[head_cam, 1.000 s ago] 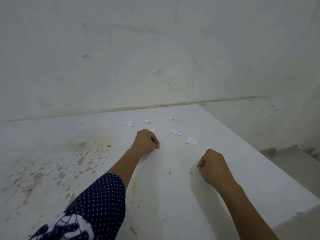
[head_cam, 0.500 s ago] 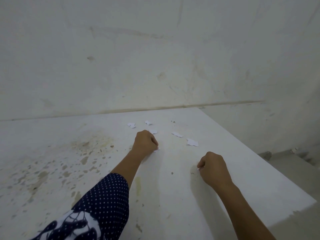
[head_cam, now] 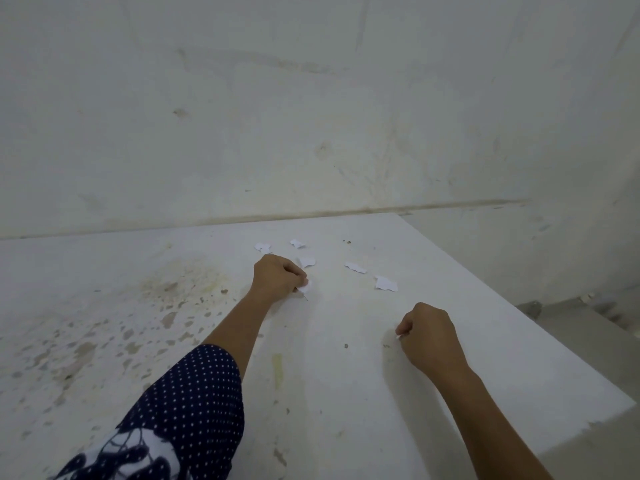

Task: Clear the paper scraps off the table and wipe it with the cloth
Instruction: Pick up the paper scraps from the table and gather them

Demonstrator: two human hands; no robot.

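Several white paper scraps lie on the white table [head_cam: 346, 393] near its far right corner: one [head_cam: 386, 283] to the right, one [head_cam: 355, 267] beside it, one [head_cam: 307, 261] just past my left hand, and two at the back [head_cam: 262, 247] [head_cam: 298, 243]. My left hand [head_cam: 277, 279] is curled into a fist on the table and pinches a scrap [head_cam: 305, 286] at its fingertips. My right hand [head_cam: 429, 336] is also a fist, nearer to me, with a sliver of white paper showing at its fingers. No cloth is in view.
The table's left part carries brown stains and flaked spots [head_cam: 104, 341]. A stained white wall [head_cam: 311, 116] runs along the far edge. The table's right edge [head_cam: 540, 327] drops to a grey floor [head_cam: 595, 327].
Both hands stay curled in nearly the same places. The scrap at my left fingertips shows a little more.
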